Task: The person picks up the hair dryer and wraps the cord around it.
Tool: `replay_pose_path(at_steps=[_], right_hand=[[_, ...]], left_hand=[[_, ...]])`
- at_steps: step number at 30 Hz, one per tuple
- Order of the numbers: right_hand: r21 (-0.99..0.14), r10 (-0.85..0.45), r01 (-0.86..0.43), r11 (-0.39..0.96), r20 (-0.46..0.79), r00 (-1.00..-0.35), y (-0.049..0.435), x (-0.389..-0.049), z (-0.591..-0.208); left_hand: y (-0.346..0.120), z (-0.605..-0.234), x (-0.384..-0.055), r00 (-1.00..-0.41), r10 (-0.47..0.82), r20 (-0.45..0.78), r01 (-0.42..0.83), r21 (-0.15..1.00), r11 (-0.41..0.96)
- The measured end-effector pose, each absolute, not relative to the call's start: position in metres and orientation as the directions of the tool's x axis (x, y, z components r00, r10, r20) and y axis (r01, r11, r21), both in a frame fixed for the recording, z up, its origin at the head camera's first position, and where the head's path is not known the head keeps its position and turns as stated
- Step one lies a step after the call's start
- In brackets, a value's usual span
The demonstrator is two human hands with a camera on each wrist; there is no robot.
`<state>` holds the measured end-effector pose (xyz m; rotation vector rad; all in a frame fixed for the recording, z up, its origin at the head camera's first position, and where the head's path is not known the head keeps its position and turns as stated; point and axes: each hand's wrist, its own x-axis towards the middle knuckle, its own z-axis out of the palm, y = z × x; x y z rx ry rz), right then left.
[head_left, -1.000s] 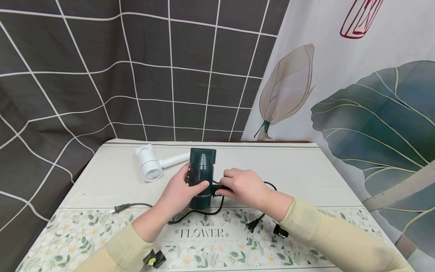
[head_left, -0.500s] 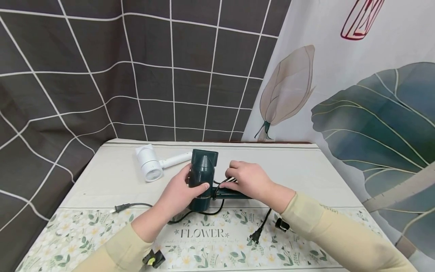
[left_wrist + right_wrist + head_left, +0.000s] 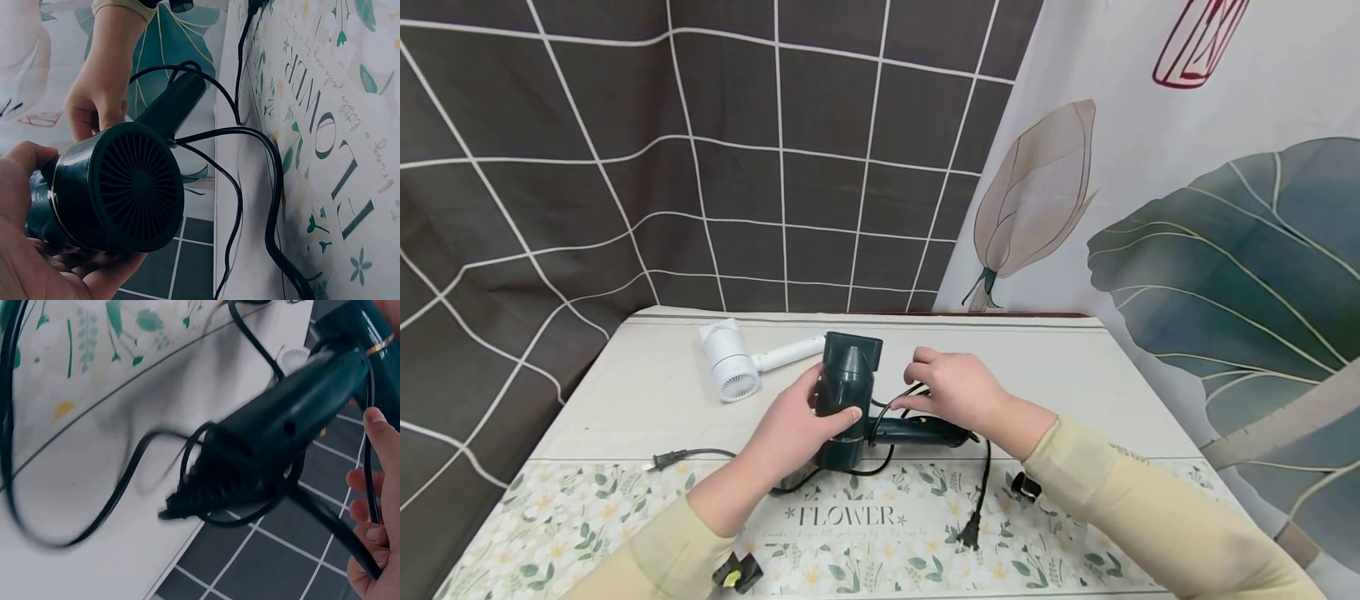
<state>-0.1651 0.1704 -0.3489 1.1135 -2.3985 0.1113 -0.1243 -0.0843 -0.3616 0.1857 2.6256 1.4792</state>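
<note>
The back is covered by a dark cloth (image 3: 722,192) marked with white squares, and the right side by a white cloth (image 3: 1067,50) printed with large leaves. Below them, the desk (image 3: 1037,367) is topped by a pale cover, flowered along its near part, where the word "FLOWER" is printed. Both forearms are covered by pale yellow sleeves (image 3: 1127,517). The dark green hair dryer (image 3: 847,392) is held over the middle of the desk, its nozzle pointed away and its handle (image 3: 917,431) turned to the right. Its barrel is gripped by the left hand (image 3: 797,421), with the thumb laid across it. The white hair dryer (image 3: 735,367) is seen lying to the left, farther back. Above the green handle, a black cord (image 3: 371,481) is pinched by the right hand (image 3: 958,387), between thumb and curled fingers. A black plug (image 3: 970,532) is hung below the handle's end; another plug (image 3: 664,460) is seen at the left.
</note>
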Motion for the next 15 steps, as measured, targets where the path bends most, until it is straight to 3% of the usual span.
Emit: replay_pose_path(at_steps=[7,15], right_hand=[[0.129,-0.677,-0.710,0.693,0.457,-0.577,0.181,-0.175,-0.347],[0.090,-0.600,-0.631,0.771,0.437,-0.671,0.195,-0.186,-0.347]], left_hand=[[-0.085,-0.363,-0.123,-0.983,0.176,-0.057,0.047,0.845,0.533],[-0.086,-0.366,-0.121,-0.981,0.187,-0.056,0.054,0.840,0.540]])
